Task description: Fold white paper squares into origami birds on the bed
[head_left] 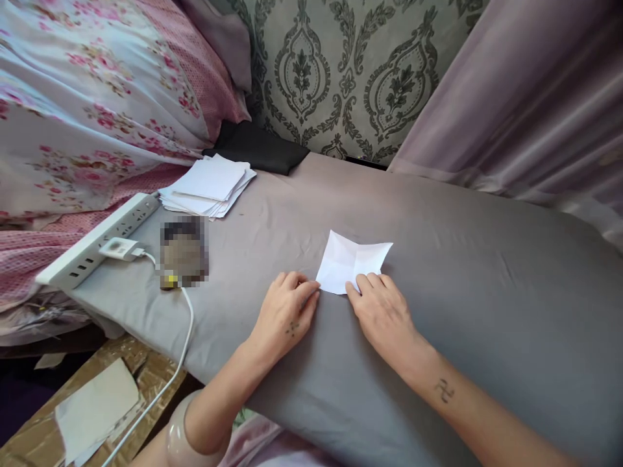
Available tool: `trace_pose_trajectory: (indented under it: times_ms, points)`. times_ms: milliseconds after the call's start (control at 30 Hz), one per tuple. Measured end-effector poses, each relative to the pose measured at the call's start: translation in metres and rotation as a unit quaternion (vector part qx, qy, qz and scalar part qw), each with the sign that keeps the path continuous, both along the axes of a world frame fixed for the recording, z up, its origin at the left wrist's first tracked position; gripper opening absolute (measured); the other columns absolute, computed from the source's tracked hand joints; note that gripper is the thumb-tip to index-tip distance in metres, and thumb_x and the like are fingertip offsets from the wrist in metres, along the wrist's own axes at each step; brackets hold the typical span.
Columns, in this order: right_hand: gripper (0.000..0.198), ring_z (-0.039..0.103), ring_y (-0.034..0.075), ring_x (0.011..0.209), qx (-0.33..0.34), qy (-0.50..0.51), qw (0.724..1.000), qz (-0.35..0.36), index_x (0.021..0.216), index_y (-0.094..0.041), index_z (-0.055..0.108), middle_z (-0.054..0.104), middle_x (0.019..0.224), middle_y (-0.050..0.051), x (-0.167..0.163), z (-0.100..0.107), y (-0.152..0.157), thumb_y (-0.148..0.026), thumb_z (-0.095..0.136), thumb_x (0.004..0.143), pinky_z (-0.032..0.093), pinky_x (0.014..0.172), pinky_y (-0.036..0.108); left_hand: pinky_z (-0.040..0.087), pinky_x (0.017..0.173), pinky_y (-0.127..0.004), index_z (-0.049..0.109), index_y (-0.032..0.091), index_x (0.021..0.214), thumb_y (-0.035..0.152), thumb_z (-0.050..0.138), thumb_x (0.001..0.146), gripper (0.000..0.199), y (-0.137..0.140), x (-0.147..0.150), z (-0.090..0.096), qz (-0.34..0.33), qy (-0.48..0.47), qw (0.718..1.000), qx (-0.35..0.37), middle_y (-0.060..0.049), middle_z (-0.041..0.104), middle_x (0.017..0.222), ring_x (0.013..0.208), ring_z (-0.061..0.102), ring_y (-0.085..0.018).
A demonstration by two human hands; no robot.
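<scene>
A small white sheet of paper (335, 259) with crease lines sits on the grey cloth, its far corners lifted. At its near left corner, my left hand (287, 311) is closed, thumb and fingertips pinched together on the corner. My right hand (384, 311) grips the near right side, its thumb at the near edge and its curled fingers over the paper. The fingers hide the near right corner.
The grey cloth (487, 292) covers the work surface. At the left are a stack of white paper (209, 185), a power strip (102, 237) with a charger (121, 249), a white cable (187, 324) and a blurred object (185, 253). More papers (97, 405) lie lower left.
</scene>
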State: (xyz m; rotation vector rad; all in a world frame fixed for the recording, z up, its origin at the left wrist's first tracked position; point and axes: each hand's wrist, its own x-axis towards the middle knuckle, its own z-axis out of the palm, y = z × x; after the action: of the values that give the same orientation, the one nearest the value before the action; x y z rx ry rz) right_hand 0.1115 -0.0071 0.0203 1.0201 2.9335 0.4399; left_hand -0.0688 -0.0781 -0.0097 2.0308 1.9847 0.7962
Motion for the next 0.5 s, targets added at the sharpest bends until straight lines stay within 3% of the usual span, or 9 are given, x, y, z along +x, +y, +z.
trace_pose_trajectory:
  times_ms: [167, 367, 500]
  points:
    - [0.022, 0.053, 0.021, 0.081, -0.064, 0.020, 0.998, 0.002, 0.079, -0.019, 0.065, 0.061, 0.080, 0.005, 0.001, 0.006, 0.010, -0.017, 0.048, 0.094, 0.031, 0.073, 0.034, 0.047, 0.078, -0.038, 0.069, 0.021, 0.101, 0.026, 0.046, 0.094, 0.024, 0.002, 0.005, -0.002, 0.012, 0.026, 1.000, -0.013, -0.008, 0.061, 0.099, 0.085, 0.051, -0.022]
    - [0.023, 0.059, 0.018, 0.088, -0.216, 0.043, 0.975, -0.033, 0.085, -0.020, 0.069, 0.065, 0.083, 0.003, 0.003, 0.018, 0.033, -0.027, 0.050, 0.095, 0.034, 0.078, 0.030, 0.045, 0.079, -0.037, 0.069, 0.020, 0.089, 0.030, 0.054, 0.091, 0.018, 0.008, 0.006, -0.005, 0.057, -0.034, 0.997, -0.041, -0.005, 0.064, 0.095, 0.085, 0.052, -0.021]
    - [0.024, 0.060, 0.017, 0.085, -0.262, -0.008, 0.964, -0.052, 0.084, -0.021, 0.069, 0.067, 0.086, 0.003, -0.007, 0.031, 0.045, -0.028, 0.049, 0.095, 0.034, 0.073, 0.028, 0.044, 0.077, -0.038, 0.069, 0.021, 0.086, 0.031, 0.054, 0.091, 0.019, 0.012, 0.006, -0.006, 0.075, -0.057, 0.994, -0.057, -0.005, 0.062, 0.091, 0.082, 0.050, -0.020]
